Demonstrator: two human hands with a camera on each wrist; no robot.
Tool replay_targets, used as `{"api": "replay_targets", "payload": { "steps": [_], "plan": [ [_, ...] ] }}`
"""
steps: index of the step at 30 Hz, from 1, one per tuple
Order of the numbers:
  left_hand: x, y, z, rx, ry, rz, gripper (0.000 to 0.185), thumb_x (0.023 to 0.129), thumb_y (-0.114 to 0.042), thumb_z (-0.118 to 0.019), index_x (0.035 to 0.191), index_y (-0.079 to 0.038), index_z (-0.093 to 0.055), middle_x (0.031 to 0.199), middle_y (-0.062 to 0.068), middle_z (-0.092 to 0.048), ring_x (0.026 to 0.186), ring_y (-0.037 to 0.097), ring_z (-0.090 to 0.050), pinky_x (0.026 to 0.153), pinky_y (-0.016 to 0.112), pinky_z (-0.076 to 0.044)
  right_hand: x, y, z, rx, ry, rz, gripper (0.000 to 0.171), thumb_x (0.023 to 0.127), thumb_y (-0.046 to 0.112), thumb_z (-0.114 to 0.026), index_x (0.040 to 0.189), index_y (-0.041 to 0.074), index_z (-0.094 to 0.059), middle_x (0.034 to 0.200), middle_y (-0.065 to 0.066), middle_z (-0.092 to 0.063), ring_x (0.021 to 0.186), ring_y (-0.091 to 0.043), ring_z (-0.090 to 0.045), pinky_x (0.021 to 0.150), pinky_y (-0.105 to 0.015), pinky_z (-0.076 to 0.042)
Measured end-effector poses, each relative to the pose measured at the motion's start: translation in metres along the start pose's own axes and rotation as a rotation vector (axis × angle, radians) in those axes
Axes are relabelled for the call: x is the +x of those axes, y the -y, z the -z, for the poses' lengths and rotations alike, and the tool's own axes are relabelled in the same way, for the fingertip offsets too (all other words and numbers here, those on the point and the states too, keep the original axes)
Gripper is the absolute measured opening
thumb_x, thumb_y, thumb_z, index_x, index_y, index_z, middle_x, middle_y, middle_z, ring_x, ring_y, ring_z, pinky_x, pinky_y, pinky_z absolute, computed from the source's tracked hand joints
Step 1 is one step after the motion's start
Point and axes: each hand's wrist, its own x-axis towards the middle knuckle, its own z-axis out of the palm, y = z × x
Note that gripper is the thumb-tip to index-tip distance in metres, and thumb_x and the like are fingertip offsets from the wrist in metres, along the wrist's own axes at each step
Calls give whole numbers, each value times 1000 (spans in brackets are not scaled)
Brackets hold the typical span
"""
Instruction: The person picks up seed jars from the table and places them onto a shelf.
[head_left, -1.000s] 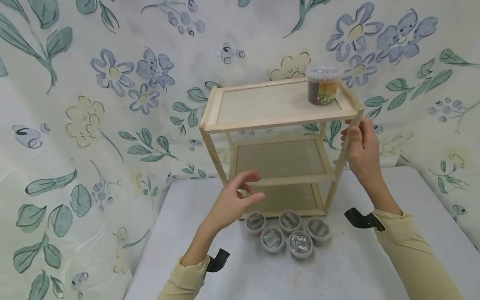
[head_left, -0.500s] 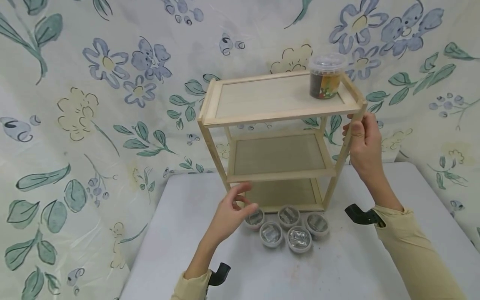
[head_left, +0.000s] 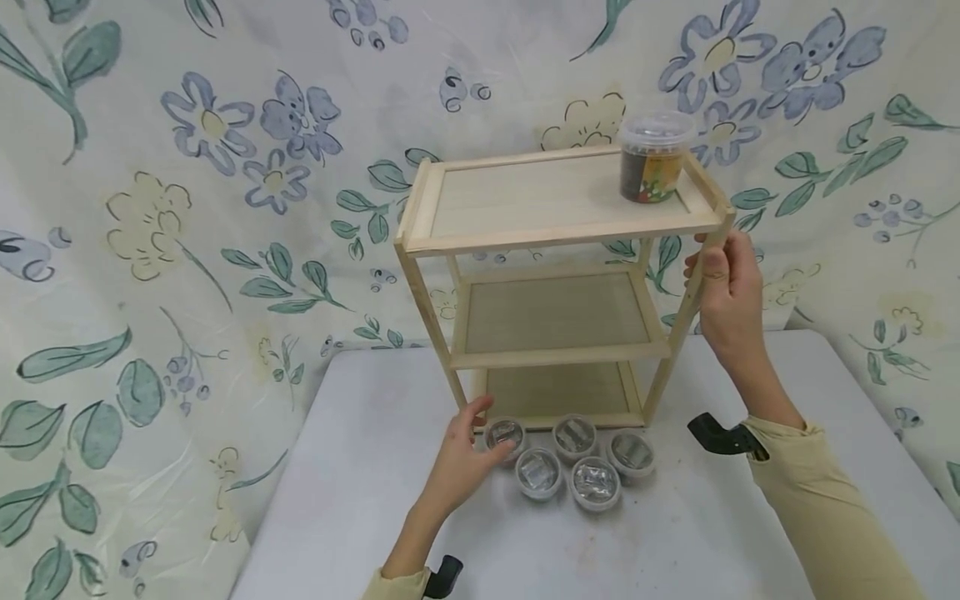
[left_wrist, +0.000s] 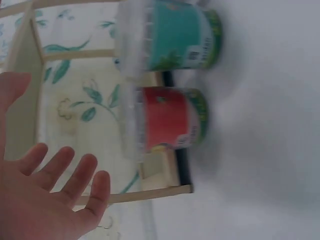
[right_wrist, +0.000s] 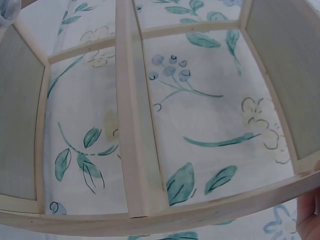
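Note:
A three-tier wooden shelf (head_left: 558,242) stands on the table, and my right hand (head_left: 731,292) grips its right front post just below the top tier. In the right wrist view, only part of that hand (right_wrist: 308,212) shows at the edge. My left hand (head_left: 457,462) is beside the leftmost small lidded tub (head_left: 505,435), thumb and fingers spread. From the left wrist view, the left hand (left_wrist: 62,195) has nothing in its grasp, with a red-labelled tub (left_wrist: 167,117) and a teal-labelled tub (left_wrist: 180,37) in front of it.
More clear-lidded tubs, such as one at the front (head_left: 596,483), cluster before the shelf's bottom tier. A tub with a dark and yellow label (head_left: 651,171) sits on the top tier's right end. Behind the white table (head_left: 360,467) hangs a floral sheet (head_left: 247,225).
My left hand has come down and its fingers have spread out beside the leftmost tub. My right hand keeps its grip on the shelf post. The head view has shifted slightly.

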Motion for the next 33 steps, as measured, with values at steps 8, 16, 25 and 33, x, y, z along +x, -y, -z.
{"api": "replay_targets", "payload": {
  "steps": [8,16,25,33],
  "plan": [
    [0,32,-17,68,-50,-25,73,84,-28,-73,147,-10,-39,142,11,-49,121,29,-50,94,50,-45,0,1,1,1,-2,10,51,104,35,-41,126,-11,-48,100,13,-54,88,-10,-56,78,-23,-44],
    [-2,57,-31,46,-31,-6,75,85,-22,-72,149,-6,-35,143,15,-48,122,30,-50,98,51,-44,1,1,0,-4,5,31,51,103,36,-41,124,-10,-49,101,15,-53,87,-7,-56,78,-22,-45],
    [-10,69,-42,104,-44,9,88,79,-23,-78,151,-4,-31,145,26,-45,131,45,-45,107,59,-36,-6,2,-1,-36,6,-1,50,103,36,-42,126,-8,-49,99,13,-54,86,-7,-56,78,-18,-45],
    [-4,71,-48,102,-104,7,82,82,-25,-78,148,-4,-36,139,27,-50,129,45,-48,106,59,-38,-1,2,1,-45,11,18,52,103,37,-41,126,-9,-48,99,15,-53,86,-7,-56,79,-19,-45]
  ]
}}
